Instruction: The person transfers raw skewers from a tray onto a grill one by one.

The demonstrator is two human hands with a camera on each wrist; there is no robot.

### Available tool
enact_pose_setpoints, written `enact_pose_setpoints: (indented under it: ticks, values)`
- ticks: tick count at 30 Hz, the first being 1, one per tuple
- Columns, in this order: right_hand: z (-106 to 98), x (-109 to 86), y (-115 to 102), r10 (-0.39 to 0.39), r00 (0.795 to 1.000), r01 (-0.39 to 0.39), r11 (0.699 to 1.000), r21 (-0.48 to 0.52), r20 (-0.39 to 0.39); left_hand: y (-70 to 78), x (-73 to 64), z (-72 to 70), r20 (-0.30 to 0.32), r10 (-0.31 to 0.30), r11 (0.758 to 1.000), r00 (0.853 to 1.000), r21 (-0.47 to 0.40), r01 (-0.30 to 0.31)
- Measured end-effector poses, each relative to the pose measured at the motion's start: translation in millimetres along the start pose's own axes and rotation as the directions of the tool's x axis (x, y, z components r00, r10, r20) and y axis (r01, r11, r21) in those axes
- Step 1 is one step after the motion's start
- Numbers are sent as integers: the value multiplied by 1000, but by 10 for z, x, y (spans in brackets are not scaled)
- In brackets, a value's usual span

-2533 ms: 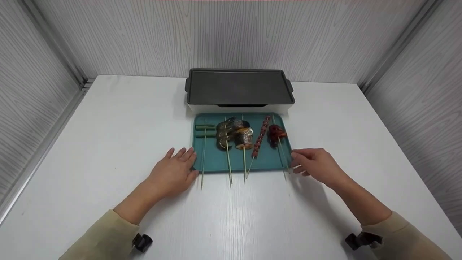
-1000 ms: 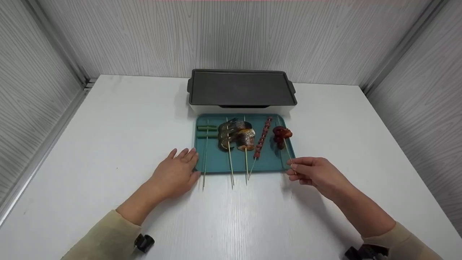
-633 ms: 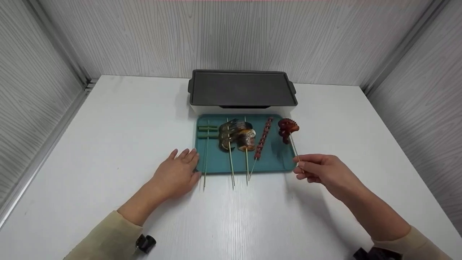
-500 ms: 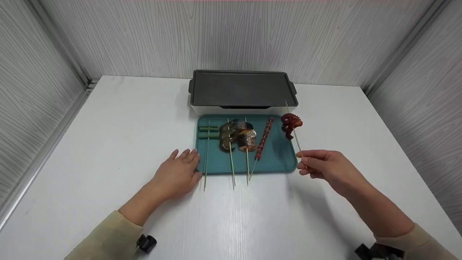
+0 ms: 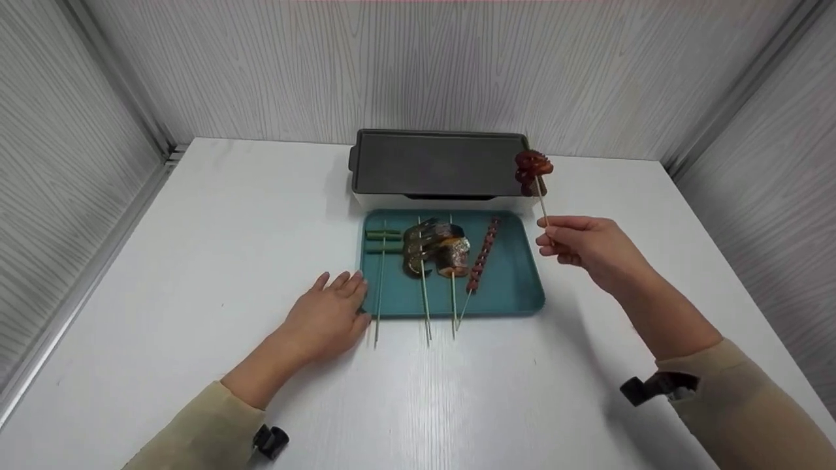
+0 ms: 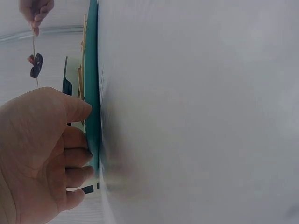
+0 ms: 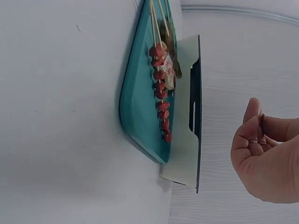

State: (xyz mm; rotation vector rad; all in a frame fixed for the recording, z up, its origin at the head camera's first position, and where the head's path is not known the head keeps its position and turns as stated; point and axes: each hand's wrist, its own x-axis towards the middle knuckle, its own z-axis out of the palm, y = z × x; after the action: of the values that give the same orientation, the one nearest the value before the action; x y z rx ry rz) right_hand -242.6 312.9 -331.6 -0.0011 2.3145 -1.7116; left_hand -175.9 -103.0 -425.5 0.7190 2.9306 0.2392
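My right hand (image 5: 591, 251) pinches the stick of a dark red octopus skewer (image 5: 534, 163) between thumb and fingers. The skewer is raised, and its octopus piece overlaps the griddle's right end in the head view; it also shows in the left wrist view. My left hand (image 5: 326, 320) rests at the near left corner of a teal tray (image 5: 513, 297), thumb and fingertips at the rim. On the tray lie a green vegetable skewer (image 5: 384, 248), a dark shrimp-like skewer (image 5: 413, 251), a fish-chunk skewer (image 5: 454, 258) and a thin skewer of small red meat pieces (image 5: 482, 258).
Directly behind the tray stands a black flat-topped griddle (image 5: 437, 163) on a pale base. The skewer sticks jut over the tray's near edge. A white table (image 5: 444, 405) carries everything, with grey wood-grain panels (image 5: 437, 65) at the back and both sides.
My right hand has taken hold of the octopus skewer, lifted it off the tray's right side and moved it up and away toward the griddle. The left hand stays at the tray corner.
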Motion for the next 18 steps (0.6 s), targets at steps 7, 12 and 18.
enact_pose_setpoints:
  ticks: [7,12,18]
  values:
    - [-18,422,-52,28,999,-26,998,54,-26,4,8,6,3,8,1000,1000,9,-8]
    - [4,673,-41,58,997,-54,995,83,-42,3,1,5,-1,3,1000,1000,-2,-3]
    - [19,884,29,83,996,-79,993,91,-33,1,12,16,-5,-1,1000,1000,5,1]
